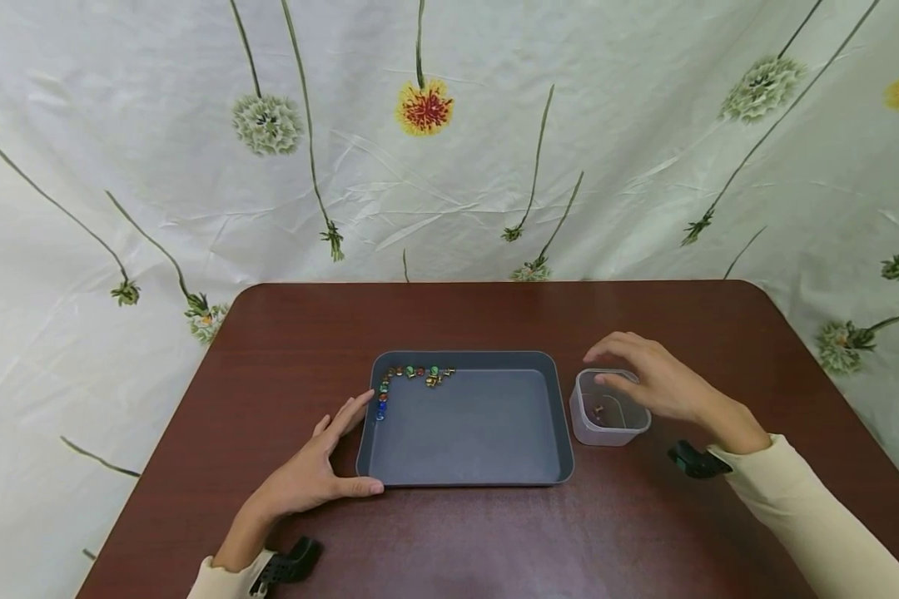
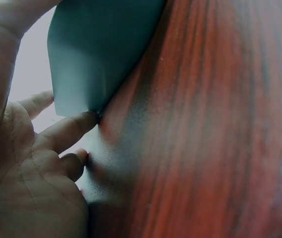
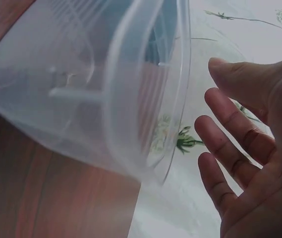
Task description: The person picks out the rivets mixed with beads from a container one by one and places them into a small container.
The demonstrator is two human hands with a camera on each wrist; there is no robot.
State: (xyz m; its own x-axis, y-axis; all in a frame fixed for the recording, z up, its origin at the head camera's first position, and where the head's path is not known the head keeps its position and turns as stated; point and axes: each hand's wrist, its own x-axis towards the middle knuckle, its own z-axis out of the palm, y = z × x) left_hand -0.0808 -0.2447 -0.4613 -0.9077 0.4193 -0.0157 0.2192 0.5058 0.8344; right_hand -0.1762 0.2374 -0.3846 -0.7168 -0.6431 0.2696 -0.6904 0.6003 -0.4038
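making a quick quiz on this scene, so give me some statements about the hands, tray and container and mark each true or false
1. The left hand touches the gray tray. True.
2. The small bead-like pieces lie in the middle of the tray. False: they lie by its far-left corner, along the left and far sides.
3. In the head view, the clear container stands to the right of the tray. True.
4. The right hand grips the container's rim. False: it hovers above the container, and the right wrist view shows a gap between them.
5. The container is full to the brim. False: only a little shows at its bottom, too small to identify.
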